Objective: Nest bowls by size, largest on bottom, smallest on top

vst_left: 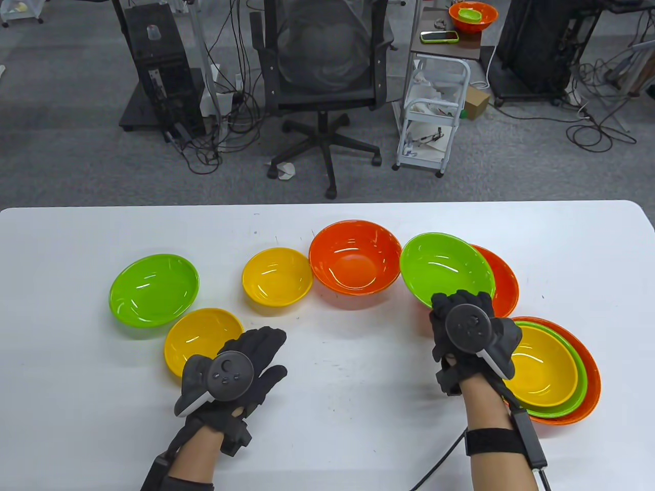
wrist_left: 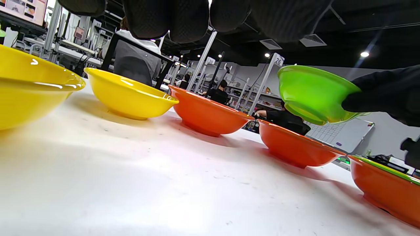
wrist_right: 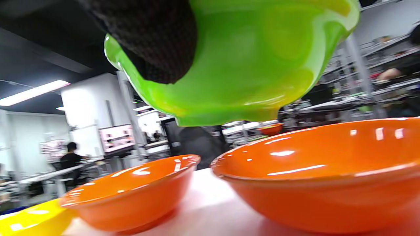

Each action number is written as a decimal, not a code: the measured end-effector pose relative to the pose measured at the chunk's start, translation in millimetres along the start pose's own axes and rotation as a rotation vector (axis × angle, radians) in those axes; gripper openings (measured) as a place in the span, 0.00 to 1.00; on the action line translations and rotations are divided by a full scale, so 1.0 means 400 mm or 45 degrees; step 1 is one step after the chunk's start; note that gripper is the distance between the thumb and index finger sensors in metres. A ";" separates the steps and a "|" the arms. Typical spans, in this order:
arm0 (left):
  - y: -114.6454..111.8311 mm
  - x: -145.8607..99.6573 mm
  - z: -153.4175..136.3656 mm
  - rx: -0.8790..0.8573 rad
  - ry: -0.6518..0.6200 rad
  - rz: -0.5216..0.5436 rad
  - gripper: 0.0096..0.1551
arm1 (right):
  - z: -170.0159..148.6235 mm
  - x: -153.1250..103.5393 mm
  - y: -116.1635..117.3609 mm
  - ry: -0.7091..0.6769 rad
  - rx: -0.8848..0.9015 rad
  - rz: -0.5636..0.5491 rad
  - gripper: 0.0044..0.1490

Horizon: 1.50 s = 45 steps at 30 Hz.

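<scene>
White surface (vst_left: 327, 419) carries, by my count, three orange, three green, three yellow bowls. My right hand (vst_left: 468, 332) grips one green bowl (vst_left: 446, 269) aloft over an orange bowl (vst_left: 504, 281); my left hand (vst_left: 240, 368) rests empty, fingers spread.

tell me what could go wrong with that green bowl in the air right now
1. The right hand holds the green bowl by one edge, tilted above the orange bowl; it might slip and drop.
2. If lowered off-centre, it may catch the rim and sit crooked.
3. The finished stack sits close beside the right wrist, so a careless swing could knock it.
</scene>
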<state>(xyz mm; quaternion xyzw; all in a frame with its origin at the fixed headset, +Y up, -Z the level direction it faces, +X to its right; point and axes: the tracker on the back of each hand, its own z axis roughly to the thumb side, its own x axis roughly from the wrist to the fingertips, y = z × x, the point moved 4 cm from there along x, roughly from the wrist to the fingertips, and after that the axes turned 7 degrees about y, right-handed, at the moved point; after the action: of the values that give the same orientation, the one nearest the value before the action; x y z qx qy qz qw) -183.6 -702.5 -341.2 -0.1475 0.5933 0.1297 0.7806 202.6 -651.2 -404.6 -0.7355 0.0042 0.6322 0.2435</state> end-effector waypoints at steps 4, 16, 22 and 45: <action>-0.004 0.003 -0.005 -0.014 0.005 -0.019 0.40 | -0.006 0.048 0.019 0.119 -0.131 0.006 0.25; -0.003 0.008 -0.025 -0.053 0.024 -0.037 0.40 | -0.028 0.121 0.125 0.375 -0.405 0.169 0.26; -0.004 0.009 -0.025 -0.060 0.028 -0.049 0.40 | -0.035 0.127 0.142 0.418 -0.466 0.199 0.26; -0.014 0.009 -0.020 -0.046 0.031 -0.077 0.40 | -0.079 0.104 0.202 0.502 -0.331 0.605 0.37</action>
<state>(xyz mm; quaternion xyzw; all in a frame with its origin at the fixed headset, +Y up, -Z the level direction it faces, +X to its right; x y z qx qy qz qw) -187.6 -710.8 -346.4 -0.1810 0.5956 0.1151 0.7741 215.0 -721.3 -469.4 -0.8471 0.1420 0.5120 -0.0120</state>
